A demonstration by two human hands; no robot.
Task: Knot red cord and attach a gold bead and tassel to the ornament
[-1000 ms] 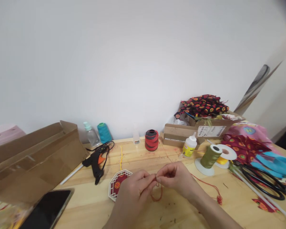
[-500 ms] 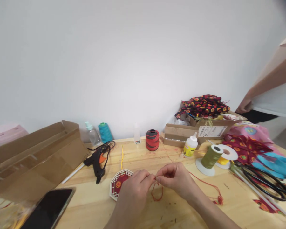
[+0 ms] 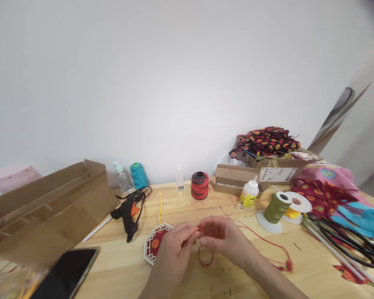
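Note:
My left hand [image 3: 179, 246] is closed, thumb and index finger pinching a thin red cord [image 3: 206, 264]; the pinched bit is mostly hidden. Against its fingertips, my right hand [image 3: 222, 237] curls around the same cord, with its thumb lower than its index finger. A small loop of the cord hangs below the fingers onto the table. Partly behind my left hand lies an octagonal lattice frame [image 3: 148, 245] with dark red patterned fabric inside and a yellow cord [image 3: 161, 207] at its top. More red cord runs to the right, ending in a small tangle [image 3: 289, 265].
At left are a cardboard box [image 3: 56, 216], a phone [image 3: 65, 272] and a black glue gun [image 3: 129, 218]. A red-and-black thread spool [image 3: 200, 186] and a glue bottle [image 3: 249, 193] stand behind my hands. Rightward are an olive spool [image 3: 277, 207], scissors [image 3: 350, 245] and fabric [image 3: 321, 195].
My right thumb and index finger have moved farther apart, while my left hand keeps its pinch. A person standing at the right has left the view.

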